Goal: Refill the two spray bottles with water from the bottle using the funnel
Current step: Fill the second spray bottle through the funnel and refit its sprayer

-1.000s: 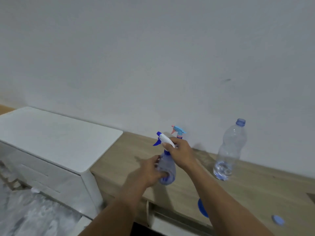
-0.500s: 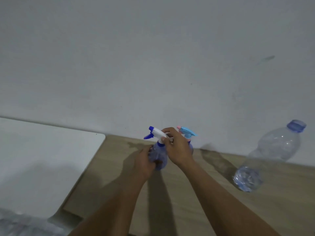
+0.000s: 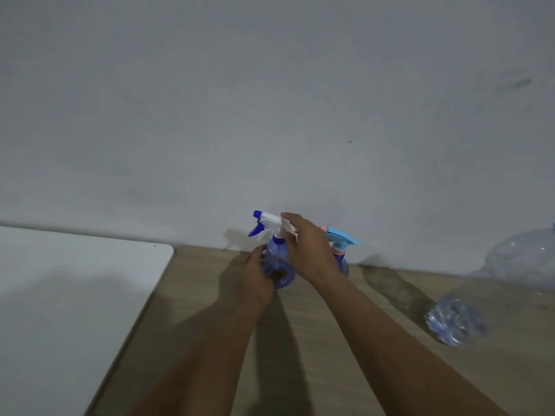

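The person's left hand (image 3: 258, 280) is gripping the translucent blue spray bottle (image 3: 275, 256) low on its body, fingers curled round the far side and thumb on the near side, while the bottle is standing upright on the wooden tabletop (image 3: 330, 370) close to the wall (image 3: 270, 115). The right hand (image 3: 312, 253) is closing over the back of the bottle's white and dark blue trigger head (image 3: 267, 221), fingers bent and clamped on it, with the nozzle pointing left. Just beside and behind the right hand, the second spray bottle (image 3: 342, 243) is standing against the wall, its light blue and pink head pointing right and its body mostly hidden by the wrist. Well to the right, the clear plastic water bottle (image 3: 462, 316) is standing on the tabletop, partly cut off by the frame edge and holding a little water at the bottom; it is too blurred for any print to be read. A white cabinet top (image 3: 75, 295) is butting against the tabletop's left edge.
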The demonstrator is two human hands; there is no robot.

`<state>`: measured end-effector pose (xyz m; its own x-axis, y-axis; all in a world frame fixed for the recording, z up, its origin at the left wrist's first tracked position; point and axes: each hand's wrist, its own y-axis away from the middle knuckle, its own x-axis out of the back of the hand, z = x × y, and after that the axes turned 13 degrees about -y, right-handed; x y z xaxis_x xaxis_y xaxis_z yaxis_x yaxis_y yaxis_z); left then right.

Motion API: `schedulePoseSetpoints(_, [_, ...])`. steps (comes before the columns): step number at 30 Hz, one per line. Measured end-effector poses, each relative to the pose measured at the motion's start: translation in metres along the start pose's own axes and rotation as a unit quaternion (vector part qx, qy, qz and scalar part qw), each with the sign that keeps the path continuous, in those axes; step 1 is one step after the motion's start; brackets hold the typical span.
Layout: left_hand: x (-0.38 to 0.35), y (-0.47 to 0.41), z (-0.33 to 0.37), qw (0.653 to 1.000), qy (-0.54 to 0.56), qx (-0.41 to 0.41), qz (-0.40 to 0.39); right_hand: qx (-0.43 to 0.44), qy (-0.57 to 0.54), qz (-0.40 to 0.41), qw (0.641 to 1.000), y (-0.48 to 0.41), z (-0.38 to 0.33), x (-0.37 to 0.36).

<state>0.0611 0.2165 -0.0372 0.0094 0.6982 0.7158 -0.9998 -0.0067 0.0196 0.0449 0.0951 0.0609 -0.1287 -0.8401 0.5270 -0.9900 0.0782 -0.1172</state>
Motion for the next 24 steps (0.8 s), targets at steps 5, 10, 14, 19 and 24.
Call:
schedulePoseSetpoints(5, [0.003, -0.003, 0.0, 0.999, -0.039, 0.019, 0.011, 0.01, 0.026, 0.011, 1.0, 0.001, -0.008, 0.018])
schedulePoseSetpoints(10, [-0.017, 0.029, 0.014, 0.99, 0.029, 0.049, 0.126, 0.077, 0.086, 0.097, 0.988, 0.008, 0.003, 0.047])
schedulePoseSetpoints(14, [-0.046, 0.054, 0.049, 0.995, 0.044, 0.016, 0.085, -0.032, 0.128, 0.06, 0.989, 0.008, 0.024, 0.065])
schedulePoseSetpoints(19, [-0.068, 0.04, 0.069, 0.999, 0.01, -0.024, -0.032, -0.086, 0.145, 0.017, 0.986, 0.011, 0.05, 0.075])
schedulePoseSetpoints(24, [-0.085, 0.033, 0.06, 0.988, 0.121, -0.053, -0.081, -0.067, 0.136, 0.004, 0.988, 0.027, 0.056, 0.09])
